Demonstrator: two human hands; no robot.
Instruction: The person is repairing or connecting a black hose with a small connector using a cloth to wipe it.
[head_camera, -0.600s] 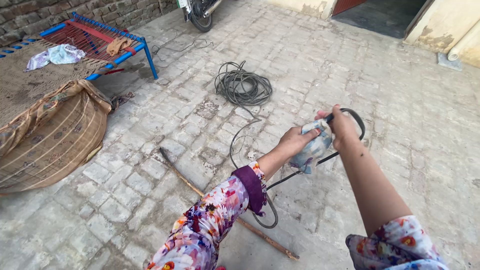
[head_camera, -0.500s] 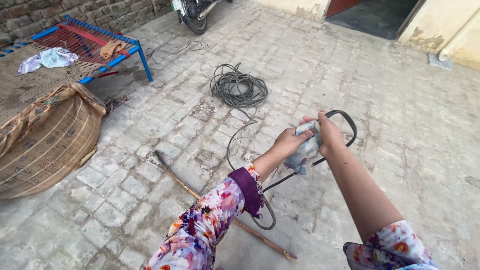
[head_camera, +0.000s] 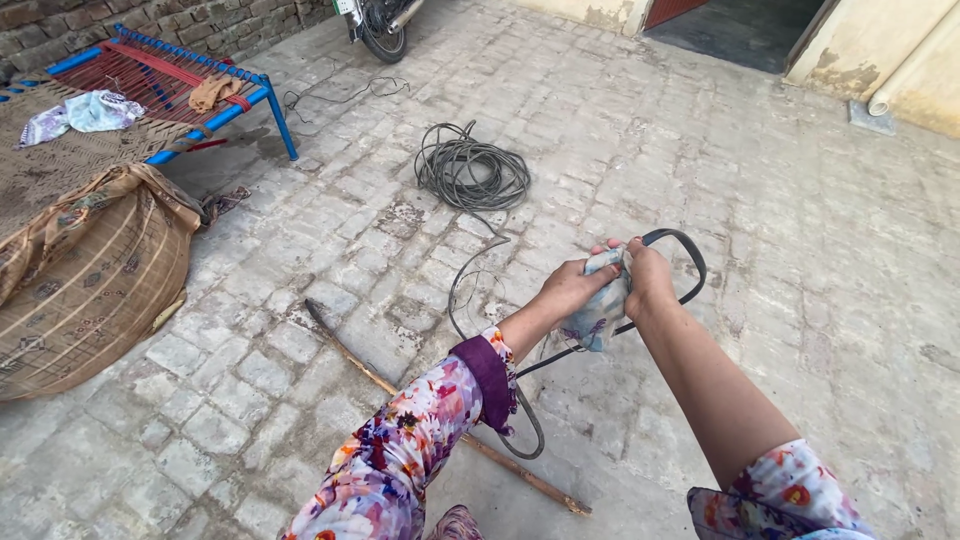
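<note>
At centre, 2 hands: left hand (head_camera: 568, 290) and right hand (head_camera: 648, 275) closed around pale cloth (head_camera: 603, 305), wrapped on black cable (head_camera: 690, 262). Cable looks pliable, light; best gripped through cloth. Coil (head_camera: 470, 170) at 11 o'clock.

Daylight, flat and diffuse; I see no hard sun patches on the paved floor (head_camera: 780, 250). Shadows soft: a faint one under the bed frame (head_camera: 215, 118) far left of the fingers (head_camera: 610, 262), a weak one below the arms. Doorway (head_camera: 740, 30) above right reads dark. No glare. Focus sharp at centre. Wide-lens bending at edges; paving lines curve. Sleeves at bottom slightly soft.
</note>
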